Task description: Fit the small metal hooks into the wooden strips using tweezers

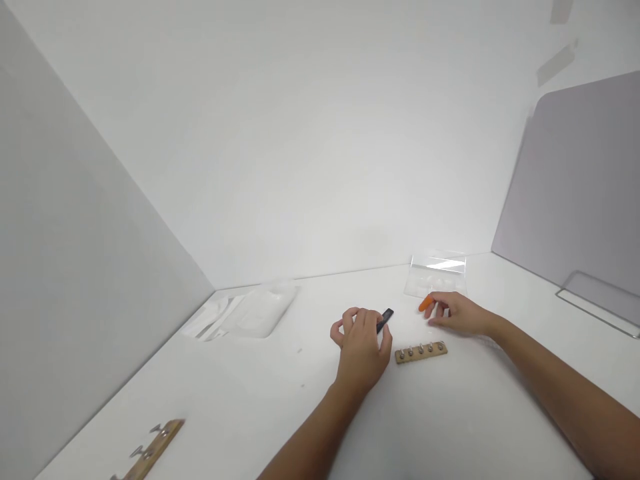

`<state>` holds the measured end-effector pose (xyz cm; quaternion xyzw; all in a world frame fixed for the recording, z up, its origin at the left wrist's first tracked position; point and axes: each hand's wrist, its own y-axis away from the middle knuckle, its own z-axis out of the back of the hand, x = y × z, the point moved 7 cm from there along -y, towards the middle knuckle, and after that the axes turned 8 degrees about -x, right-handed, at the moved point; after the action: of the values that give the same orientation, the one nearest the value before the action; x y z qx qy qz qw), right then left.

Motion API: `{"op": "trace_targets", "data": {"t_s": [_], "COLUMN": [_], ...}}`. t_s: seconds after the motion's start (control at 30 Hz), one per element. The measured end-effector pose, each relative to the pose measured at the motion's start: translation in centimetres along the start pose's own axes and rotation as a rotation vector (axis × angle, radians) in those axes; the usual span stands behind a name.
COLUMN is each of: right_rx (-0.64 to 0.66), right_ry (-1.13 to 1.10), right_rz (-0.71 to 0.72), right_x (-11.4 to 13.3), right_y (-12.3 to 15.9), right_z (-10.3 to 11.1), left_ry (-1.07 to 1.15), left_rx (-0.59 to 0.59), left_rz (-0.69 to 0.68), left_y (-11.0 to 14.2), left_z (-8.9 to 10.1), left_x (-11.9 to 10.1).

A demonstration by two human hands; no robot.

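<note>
My left hand [363, 343] is low over the white table, fingers curled and thumb bent around a slim black bar-shaped piece [386, 319], part of which they hide. Farther right, my right hand [457, 313] holds a small orange rounded piece [426, 303] at its fingertips; its exact kind cannot be made out. Between the hands and slightly nearer to me lies a short wooden strip [421, 352] with several metal hooks along it. It is apart from both hands.
Another wooden hook strip [156, 450] lies at the lower left. Clear plastic bags rest at the back left [260, 312] and behind my right hand [435, 277]. A grey panel [575, 180] with a wire stand [597, 312] is at the right. White walls enclose the table.
</note>
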<state>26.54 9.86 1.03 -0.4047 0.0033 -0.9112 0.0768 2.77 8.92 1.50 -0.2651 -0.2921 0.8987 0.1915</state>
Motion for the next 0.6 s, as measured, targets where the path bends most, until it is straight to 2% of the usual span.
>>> {"op": "trace_targets", "data": {"t_s": [0.07,0.13,0.43,0.6], "right_rx": [0.103,0.133,0.106,0.013], "right_ry": [-0.017,-0.011,-0.027,-0.045], "right_rz": [-0.002,-0.001,0.028,0.072], "right_x": [0.1,0.1,0.9,1.8], "right_y": [0.4,0.5,0.6,0.4], "right_z": [-0.5,-0.9,-1.4,-0.6], "left_ry": [0.005,0.007,0.023,0.057], "left_rx": [0.016,0.017,0.007,-0.006], "left_rz": [0.006,0.003,-0.025,-0.025], "left_y": [0.1,0.1,0.2,0.1], "left_z": [-0.1,-0.2,0.1,0.7], "left_x": [0.0,0.0,-0.3,-0.8]}}
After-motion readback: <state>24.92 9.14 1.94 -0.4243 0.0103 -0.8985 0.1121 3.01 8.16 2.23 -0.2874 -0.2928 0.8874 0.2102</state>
